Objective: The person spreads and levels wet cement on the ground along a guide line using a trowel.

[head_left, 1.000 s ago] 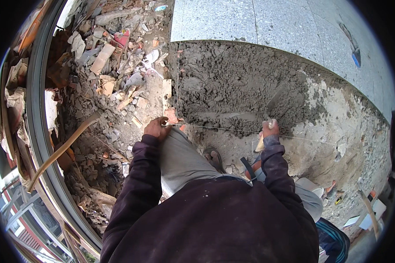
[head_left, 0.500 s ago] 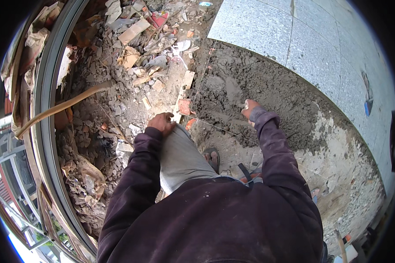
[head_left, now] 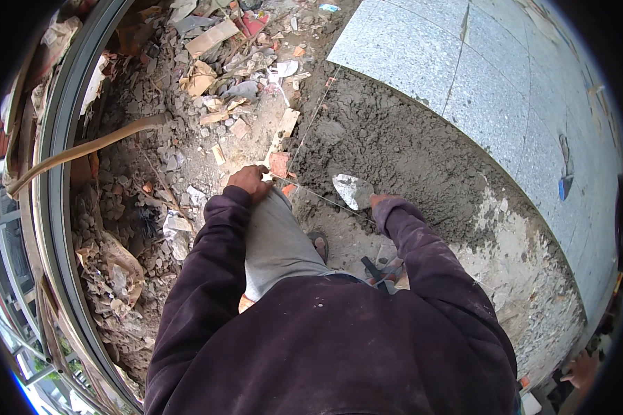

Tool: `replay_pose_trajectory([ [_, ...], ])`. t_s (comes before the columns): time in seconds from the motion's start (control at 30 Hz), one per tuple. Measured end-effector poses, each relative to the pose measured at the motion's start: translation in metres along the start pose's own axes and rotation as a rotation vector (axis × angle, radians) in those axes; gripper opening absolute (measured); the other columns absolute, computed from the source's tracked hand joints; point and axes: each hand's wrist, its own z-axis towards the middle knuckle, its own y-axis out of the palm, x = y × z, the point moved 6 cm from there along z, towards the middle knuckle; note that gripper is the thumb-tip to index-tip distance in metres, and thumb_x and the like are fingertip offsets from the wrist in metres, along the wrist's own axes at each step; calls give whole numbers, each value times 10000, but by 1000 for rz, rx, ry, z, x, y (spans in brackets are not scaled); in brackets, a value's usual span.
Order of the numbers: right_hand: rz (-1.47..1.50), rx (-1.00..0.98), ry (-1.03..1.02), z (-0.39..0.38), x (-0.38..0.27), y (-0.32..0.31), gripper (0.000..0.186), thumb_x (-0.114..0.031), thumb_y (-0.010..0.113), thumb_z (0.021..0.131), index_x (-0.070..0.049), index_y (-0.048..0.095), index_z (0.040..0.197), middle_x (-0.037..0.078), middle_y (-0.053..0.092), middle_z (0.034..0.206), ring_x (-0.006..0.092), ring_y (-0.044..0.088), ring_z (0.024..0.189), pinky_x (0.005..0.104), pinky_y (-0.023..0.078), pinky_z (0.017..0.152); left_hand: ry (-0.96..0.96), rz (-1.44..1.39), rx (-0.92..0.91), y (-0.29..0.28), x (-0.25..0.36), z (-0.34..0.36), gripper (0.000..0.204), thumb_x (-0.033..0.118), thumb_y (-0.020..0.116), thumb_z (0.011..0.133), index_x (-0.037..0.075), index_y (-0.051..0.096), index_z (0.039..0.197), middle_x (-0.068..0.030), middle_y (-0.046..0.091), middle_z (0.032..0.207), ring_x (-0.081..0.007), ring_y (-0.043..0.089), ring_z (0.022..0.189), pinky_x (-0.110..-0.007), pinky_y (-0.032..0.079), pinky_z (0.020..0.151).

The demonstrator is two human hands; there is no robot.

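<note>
My left hand [head_left: 248, 182] rests at my grey-trousered left knee, fingers loosely bent and apart, beside a broken red brick [head_left: 279, 164] and a taut thin string [head_left: 324, 198]. My right hand [head_left: 385, 205] grips a trowel, its handle mostly hidden; the metal blade [head_left: 351, 190] shows pale and shiny over the wet grey mortar [head_left: 401, 152]. The mortar bed lies along speckled grey tiles [head_left: 422, 55], with rough, pale bare concrete [head_left: 512, 270] nearer me on the right.
Rubble, paper and wood scraps [head_left: 208, 90] cover the ground on the left, beside a metal frame [head_left: 57, 159] and curved wooden strip [head_left: 97, 140]. A blue-tipped tool [head_left: 565, 187] lies on the tiles. Another person's hand [head_left: 579, 370] shows at lower right.
My right hand moved up and forward across the mortar, then back down, bringing the trowel nearer the string. The view shifted slightly; another person's hand has appeared at lower right.
</note>
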Motion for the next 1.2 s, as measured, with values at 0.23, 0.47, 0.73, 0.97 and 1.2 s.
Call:
replay_pose_trajectory([
  [0.23,146,-47,423,-80,145,46,388,-197,474,757,-80,431,1124,153,468,1107,285,440,1044,430,360,847,42,-16,-107,0,9,24,400,298,539,673,40,537,979,-150,564,922,-283,537,860,-326,414,758],
  [0.47,1139,1161,153,-133,163,77,365,-140,519,717,-49,420,1057,125,550,810,226,556,679,332,445,573,161,-23,-102,6,21,43,394,284,547,682,11,538,965,-165,569,913,-276,545,854,-318,416,759],
  [0.73,1977,485,447,-40,86,135,703,-194,594,628,-1,269,1220,174,551,806,217,519,451,338,444,450,167,105,-151,2,43,54,385,285,536,675,66,541,991,-141,573,909,-272,540,862,-331,414,768],
  [0.97,1268,1071,457,-165,169,87,554,-263,551,652,-1,403,1117,194,559,842,300,556,776,371,448,665,347,-51,-19,-22,55,57,333,252,545,683,34,561,934,-164,576,850,-279,560,772,-341,437,704],
  [1.2,270,629,635,-344,213,57,322,-229,563,630,-95,492,914,125,560,786,314,537,764,438,415,639,455,16,47,-19,85,73,292,261,537,691,75,582,912,-142,578,849,-279,559,778,-343,437,706],
])
